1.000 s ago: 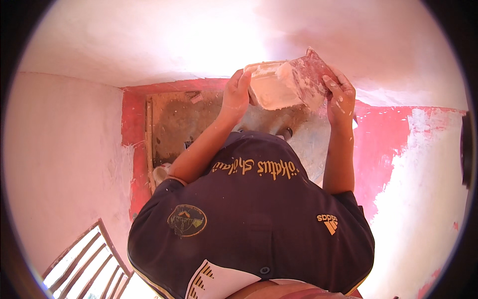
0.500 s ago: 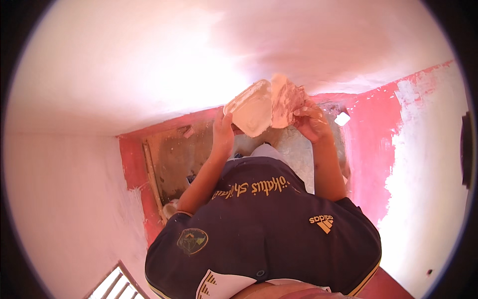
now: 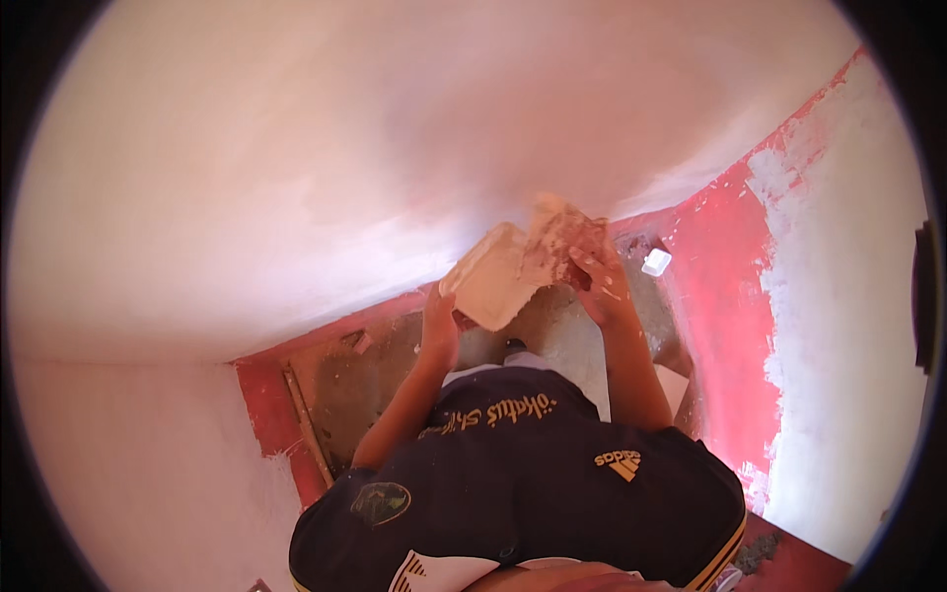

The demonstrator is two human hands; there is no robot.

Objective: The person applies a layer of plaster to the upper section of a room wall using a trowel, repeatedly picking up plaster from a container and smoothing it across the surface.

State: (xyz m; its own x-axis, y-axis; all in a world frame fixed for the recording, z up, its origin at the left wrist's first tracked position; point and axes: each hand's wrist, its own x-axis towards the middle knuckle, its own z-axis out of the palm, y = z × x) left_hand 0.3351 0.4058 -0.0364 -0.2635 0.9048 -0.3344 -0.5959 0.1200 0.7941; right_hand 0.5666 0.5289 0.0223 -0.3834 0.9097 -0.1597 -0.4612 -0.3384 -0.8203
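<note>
Pink wall point(image 3: 296, 197) – plaster board point(image 3: 490, 276) betw. both hands' fingers point(image 3: 582, 264).

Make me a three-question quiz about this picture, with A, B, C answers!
1. Where is the flat board?
A. on the floor
B. held up in front of the person
C. on a shelf

2. What colour is the paint low on the walls?
A. red
B. green
C. blue

3. How many hands are on tools?
A. none
C. one
B. two

Answers:
1 B: the left hand holds the flat board up.
2 A: the lower wall band is red.
3 B: the right hand grips the smeared trowel, the left holds the board.
</note>
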